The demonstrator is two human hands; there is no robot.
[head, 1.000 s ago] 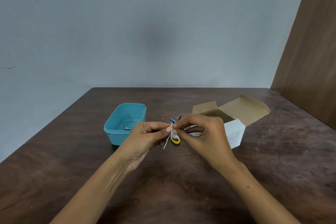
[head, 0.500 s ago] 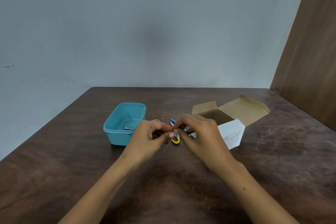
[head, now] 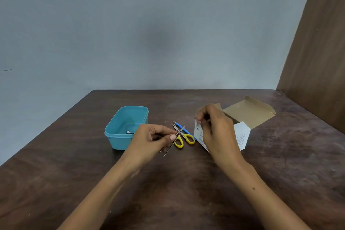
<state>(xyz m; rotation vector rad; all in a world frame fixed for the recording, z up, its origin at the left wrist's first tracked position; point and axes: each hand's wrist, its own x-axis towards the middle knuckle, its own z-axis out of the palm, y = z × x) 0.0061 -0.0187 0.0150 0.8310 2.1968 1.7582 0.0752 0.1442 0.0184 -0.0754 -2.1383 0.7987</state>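
While our left grip pinches a thin strip just above the desk, beside the scissors, our right grip curls against the white box; whether it holds anything, we cannot tell.

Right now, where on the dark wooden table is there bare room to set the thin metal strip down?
Bare: near table edge between the forearms; left of the teal plastic tub. Crowded: between tub and open cardboard box, with yellow-handled scissors, blue stick, left hand pinching the metal strip, and right hand.
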